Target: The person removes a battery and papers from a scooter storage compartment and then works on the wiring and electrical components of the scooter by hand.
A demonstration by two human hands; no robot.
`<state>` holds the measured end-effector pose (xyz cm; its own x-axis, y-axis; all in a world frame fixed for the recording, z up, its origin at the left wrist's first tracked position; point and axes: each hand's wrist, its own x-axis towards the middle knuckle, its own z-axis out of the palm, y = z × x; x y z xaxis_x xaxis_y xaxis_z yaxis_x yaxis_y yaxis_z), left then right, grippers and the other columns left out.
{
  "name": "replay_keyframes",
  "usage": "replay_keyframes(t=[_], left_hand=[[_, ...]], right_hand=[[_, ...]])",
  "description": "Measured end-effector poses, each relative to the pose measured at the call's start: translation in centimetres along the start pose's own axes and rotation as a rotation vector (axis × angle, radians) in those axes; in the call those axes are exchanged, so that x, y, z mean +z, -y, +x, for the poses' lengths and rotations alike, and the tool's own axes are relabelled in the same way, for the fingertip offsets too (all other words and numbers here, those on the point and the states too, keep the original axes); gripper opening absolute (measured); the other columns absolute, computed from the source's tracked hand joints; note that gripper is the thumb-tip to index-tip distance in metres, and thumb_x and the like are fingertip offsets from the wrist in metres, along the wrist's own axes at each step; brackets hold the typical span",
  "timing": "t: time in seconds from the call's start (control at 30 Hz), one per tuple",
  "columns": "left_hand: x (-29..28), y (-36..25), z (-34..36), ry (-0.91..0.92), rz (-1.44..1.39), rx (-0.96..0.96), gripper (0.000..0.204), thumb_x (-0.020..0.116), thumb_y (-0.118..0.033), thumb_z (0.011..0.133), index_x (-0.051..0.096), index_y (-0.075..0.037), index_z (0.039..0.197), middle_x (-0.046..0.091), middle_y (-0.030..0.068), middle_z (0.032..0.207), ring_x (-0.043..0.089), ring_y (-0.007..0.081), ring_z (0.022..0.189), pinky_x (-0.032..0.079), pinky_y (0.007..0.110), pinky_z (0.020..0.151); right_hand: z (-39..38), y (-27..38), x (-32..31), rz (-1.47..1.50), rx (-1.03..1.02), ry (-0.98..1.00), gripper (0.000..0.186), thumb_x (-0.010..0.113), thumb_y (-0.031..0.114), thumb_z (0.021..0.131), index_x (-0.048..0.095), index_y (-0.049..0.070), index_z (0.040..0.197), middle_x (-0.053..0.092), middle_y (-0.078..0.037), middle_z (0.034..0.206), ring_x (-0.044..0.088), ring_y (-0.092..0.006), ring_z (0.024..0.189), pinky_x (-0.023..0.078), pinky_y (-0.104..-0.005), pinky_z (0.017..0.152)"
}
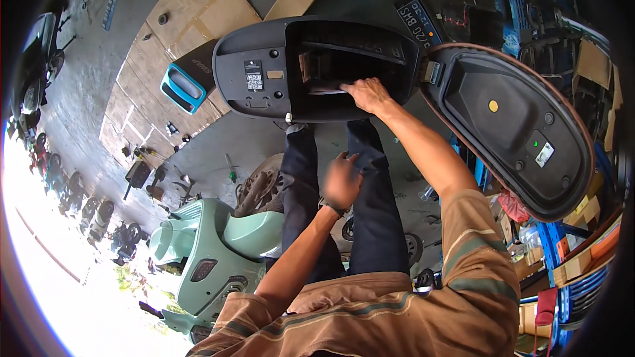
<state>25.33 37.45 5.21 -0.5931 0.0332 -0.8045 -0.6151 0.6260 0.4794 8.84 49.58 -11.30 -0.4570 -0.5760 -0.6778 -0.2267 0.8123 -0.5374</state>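
In front of me is the dark seat compartment of a scooter, its deep bin uncovered. My right hand reaches over the bin's near rim, fingers curled at the end of a flat, dark and pale piece that I cannot make out. Hinged at the right, the seat lid lies swung back, underside up. My left hand, partly blurred, hovers over my legs with some fingers apart and nothing visible in it. A dark block with a blue handle sits left of the compartment.
Flattened cardboard covers the floor beyond and to the left. A mint-green scooter stands at my lower left. Loose tools and parts lie near the cardboard's edge. Blue shelving with boxes lines the right.
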Motion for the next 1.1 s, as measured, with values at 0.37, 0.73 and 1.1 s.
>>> replay_keyframes(t=[0.37,0.73,1.1], left_hand=[[-7.9,0.2,1.7,0.180,-1.336,-0.275,0.084,0.084,-0.036,0.073,0.043,0.001,0.136,0.057,0.0132,0.126,0.054,0.0262,0.116,0.043,0.039,0.099],[-12.8,4.3,-1.5,0.164,-0.968,-0.520,0.029,0.063,-0.015,0.090,0.060,0.004,0.111,0.067,0.0112,0.096,0.066,0.0198,0.083,0.053,0.031,0.076],[-5.6,3.4,-1.8,0.384,-1.342,-0.294,0.069,0.027,-0.056,0.102,0.006,-0.018,0.157,0.017,0.0117,0.160,0.014,0.0275,0.147,0.013,0.041,0.118]], right_hand=[[-15.6,9.1,-6.8,1.255,0.182,0.088,0.036,0.064,0.025,0.093,0.062,-0.003,0.116,0.070,-0.012,0.104,0.064,-0.0168,0.096,0.050,-0.0333,0.086],[-15.1,14.3,0.3,1.632,0.282,0.022,0.044,0.070,0.024,0.086,0.060,-0.002,0.119,0.068,-0.015,0.106,0.066,-0.0234,0.097,0.051,-0.0355,0.085],[-15.2,17.9,3.8,1.434,0.228,-0.289,0.088,0.054,0.056,0.093,0.017,0.001,0.150,0.033,-0.024,0.150,0.033,-0.0357,0.140,0.032,-0.0411,0.112]])
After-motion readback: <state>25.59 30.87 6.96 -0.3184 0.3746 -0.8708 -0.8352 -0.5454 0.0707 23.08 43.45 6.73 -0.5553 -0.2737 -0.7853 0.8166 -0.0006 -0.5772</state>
